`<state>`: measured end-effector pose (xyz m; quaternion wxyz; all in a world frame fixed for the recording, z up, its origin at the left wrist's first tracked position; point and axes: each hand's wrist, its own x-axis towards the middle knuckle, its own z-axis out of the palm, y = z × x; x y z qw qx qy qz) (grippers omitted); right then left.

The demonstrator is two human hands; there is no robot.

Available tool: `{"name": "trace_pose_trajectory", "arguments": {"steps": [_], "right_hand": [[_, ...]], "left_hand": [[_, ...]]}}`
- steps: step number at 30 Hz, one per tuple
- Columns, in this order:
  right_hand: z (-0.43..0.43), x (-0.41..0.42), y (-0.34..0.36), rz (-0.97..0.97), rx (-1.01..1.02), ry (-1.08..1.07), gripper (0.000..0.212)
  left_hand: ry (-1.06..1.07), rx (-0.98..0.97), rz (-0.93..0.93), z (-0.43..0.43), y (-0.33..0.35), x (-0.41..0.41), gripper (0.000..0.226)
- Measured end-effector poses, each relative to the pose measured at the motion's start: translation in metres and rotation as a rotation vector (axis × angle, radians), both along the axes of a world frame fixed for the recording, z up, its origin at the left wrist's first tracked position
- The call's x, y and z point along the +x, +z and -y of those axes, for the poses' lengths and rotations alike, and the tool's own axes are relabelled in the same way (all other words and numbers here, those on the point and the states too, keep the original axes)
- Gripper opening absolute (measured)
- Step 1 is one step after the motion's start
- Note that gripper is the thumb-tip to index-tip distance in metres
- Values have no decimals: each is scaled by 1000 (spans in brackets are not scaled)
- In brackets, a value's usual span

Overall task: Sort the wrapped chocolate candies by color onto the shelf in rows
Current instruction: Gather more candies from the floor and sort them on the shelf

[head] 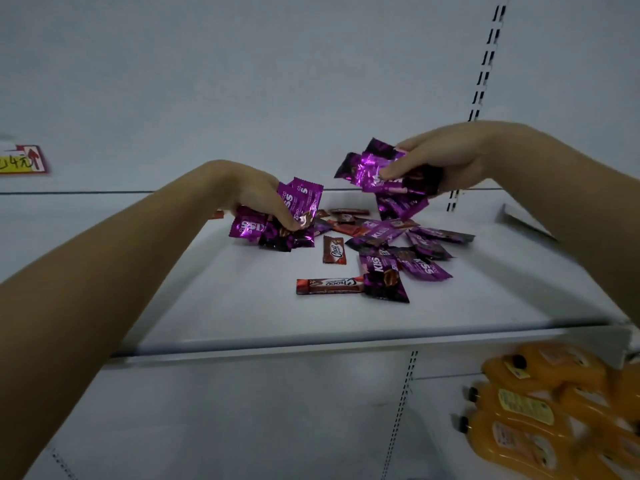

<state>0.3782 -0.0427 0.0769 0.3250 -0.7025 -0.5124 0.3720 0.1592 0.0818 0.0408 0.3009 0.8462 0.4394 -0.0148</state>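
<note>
A heap of purple wrapped candies (412, 251) lies on the white shelf (242, 306), mixed with a few red wrapped candies (329, 286). My left hand (258, 197) is shut on a bunch of purple candies (277, 223), held low over the shelf at the pile's left side. My right hand (440, 157) grips another bunch of purple candies (384, 174), raised above the back of the pile. More red candies (348, 216) lie partly hidden behind the bunches.
The shelf's front lip (346, 344) runs across the middle. Orange bottles (540, 403) lie on the lower shelf at the bottom right. A slotted upright (485, 64) stands at the back right. A red and yellow price tag (24, 161) sticks at the far left.
</note>
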Motion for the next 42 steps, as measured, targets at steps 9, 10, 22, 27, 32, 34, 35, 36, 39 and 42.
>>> {"name": "trace_pose_trajectory", "arguments": {"steps": [9, 10, 22, 27, 32, 34, 35, 36, 39, 42], "right_hand": [[-11, -19, -40, 325, -131, -91, 75], [-13, -20, -41, 298, -104, -98, 79], [36, 55, -16, -298, 36, -128, 17], [49, 72, -34, -489, 88, -119, 33], [45, 68, -41, -825, 269, -88, 47], [40, 61, -42, -887, 320, -104, 37], [38, 57, -43, -900, 337, -107, 30], [36, 52, -44, -901, 345, -107, 24], [34, 40, -44, -883, 367, -106, 18], [31, 31, -48, -934, 362, -125, 22]], "left_hand": [[-83, 21, 243, -10, -4, -17, 32], [-86, 7, 305, -11, -1, -24, 34], [-337, -389, 523, 37, 9, -1, 28], [-346, -534, 690, 39, -6, 13, 22], [-385, -734, 962, 27, -19, 13, 50], [-382, -758, 1046, 24, -20, 10, 49], [-381, -758, 1075, 22, -21, 9, 49], [-371, -754, 1096, 22, -21, 7, 50], [-253, -691, 1150, 19, -22, 5, 58], [0, -511, 1147, 23, -21, 9, 47]]}}
